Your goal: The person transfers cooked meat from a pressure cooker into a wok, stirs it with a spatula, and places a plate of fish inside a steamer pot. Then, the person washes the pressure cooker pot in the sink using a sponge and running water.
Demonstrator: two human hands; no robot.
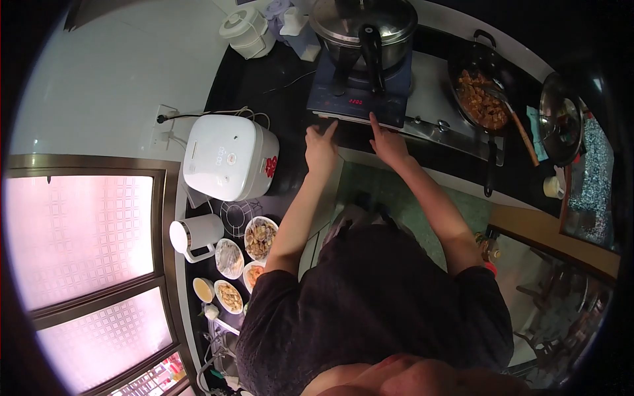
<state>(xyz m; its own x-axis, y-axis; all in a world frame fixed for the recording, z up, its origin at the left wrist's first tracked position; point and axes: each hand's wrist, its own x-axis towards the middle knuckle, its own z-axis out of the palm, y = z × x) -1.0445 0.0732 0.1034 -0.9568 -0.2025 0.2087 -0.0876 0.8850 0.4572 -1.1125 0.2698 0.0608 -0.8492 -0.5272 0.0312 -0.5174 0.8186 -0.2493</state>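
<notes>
The induction cooker [360,89] — flat, dark blue, red digits lit on its front panel — sits on the black worktop [264,82] under a steel pressure cooker [363,23]. Left hand [321,148] and right hand [388,144] each point one extended finger at its front edge — other fingers curled

A red digital readout [356,101] is shown on the front panel of the induction cooker [360,99], just beyond the fingertips of the left hand [321,148] and the right hand [388,144]; four digits can be made out, but they are too small and blurred to be read with certainty. A red emblem [270,166] is printed on the side of the white rice cooker [228,158], to the left of the left hand; no letters can be read in it.
</notes>
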